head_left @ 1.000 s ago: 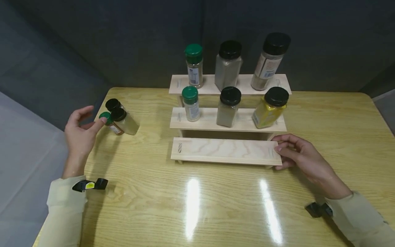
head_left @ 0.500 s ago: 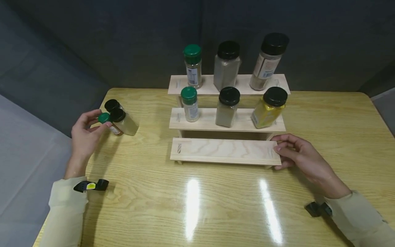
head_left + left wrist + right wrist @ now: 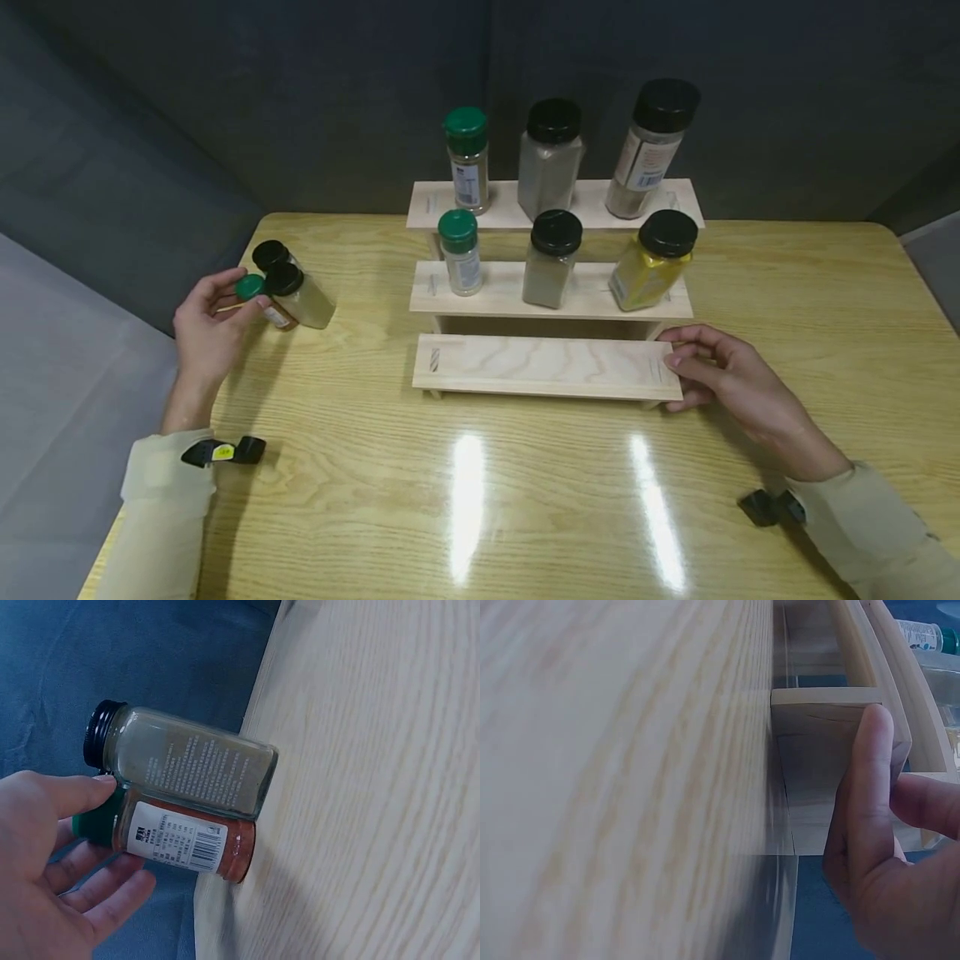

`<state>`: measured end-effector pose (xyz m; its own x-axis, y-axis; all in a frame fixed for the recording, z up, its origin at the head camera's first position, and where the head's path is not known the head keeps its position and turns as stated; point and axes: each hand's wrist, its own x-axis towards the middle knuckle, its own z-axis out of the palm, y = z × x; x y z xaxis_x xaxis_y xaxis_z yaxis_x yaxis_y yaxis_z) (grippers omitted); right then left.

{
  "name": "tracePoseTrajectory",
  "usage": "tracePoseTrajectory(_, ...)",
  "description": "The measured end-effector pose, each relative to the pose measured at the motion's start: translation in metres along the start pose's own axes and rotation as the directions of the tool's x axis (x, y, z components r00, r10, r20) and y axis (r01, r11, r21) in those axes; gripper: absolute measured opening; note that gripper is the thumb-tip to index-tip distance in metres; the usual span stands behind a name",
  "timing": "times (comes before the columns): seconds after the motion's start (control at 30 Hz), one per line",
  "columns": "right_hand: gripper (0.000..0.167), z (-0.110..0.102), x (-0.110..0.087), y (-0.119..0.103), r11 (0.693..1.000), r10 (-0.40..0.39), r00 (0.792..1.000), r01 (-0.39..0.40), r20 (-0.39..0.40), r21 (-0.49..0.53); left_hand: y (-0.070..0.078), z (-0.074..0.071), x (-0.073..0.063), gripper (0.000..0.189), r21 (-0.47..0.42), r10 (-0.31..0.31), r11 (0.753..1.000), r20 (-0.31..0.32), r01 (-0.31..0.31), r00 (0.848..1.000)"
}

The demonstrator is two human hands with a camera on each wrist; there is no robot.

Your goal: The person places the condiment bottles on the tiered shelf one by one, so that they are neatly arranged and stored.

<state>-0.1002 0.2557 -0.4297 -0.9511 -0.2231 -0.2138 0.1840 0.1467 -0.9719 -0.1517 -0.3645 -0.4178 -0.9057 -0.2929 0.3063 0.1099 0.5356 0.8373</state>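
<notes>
At the table's left, my left hand (image 3: 213, 321) holds a small spice jar (image 3: 180, 836) by its green cap, thumb on one side and fingers on the other. The jar contains red-brown powder and carries a white barcode label. Right against it stands a square black-capped spice jar (image 3: 195, 761), and another black-capped jar (image 3: 270, 253) is partly hidden behind. My right hand (image 3: 738, 379) grips the right end of the lowest step of a three-step wooden rack (image 3: 547, 367), its thumb over the board's edge. That step bears no jars.
On the rack's top step stand a green-capped jar (image 3: 468, 162), a square black-capped jar (image 3: 551, 162) and a tall labelled jar (image 3: 648, 154). The middle step bears another green-capped jar (image 3: 462, 254), a black-capped jar (image 3: 550, 262) and a yellow-labelled jar (image 3: 651, 267). Dark cloth (image 3: 360, 100) hangs behind.
My left hand has moved right and closed its thumb and fingers about the green cap. My right hand stays on the rack's lowest step.
</notes>
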Motion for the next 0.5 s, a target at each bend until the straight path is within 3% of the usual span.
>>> tracePoseTrajectory(0.27, 0.022, 0.000, 0.000, 0.001, 0.999, -0.010, 1.000, 0.010, 0.005, 0.036, 0.007, -0.009, -0.006, 0.044, -0.036, 0.001, 0.999, -0.079, -0.004, 0.997)
tracePoseTrajectory(0.5, 0.023, 0.000, 0.000, 0.002, 0.999, -0.020, 1.000, 0.020, 0.008, 0.029, 0.023, -0.020, -0.020, 0.044, -0.035, 0.018, 0.999, -0.084, -0.021, 0.996)
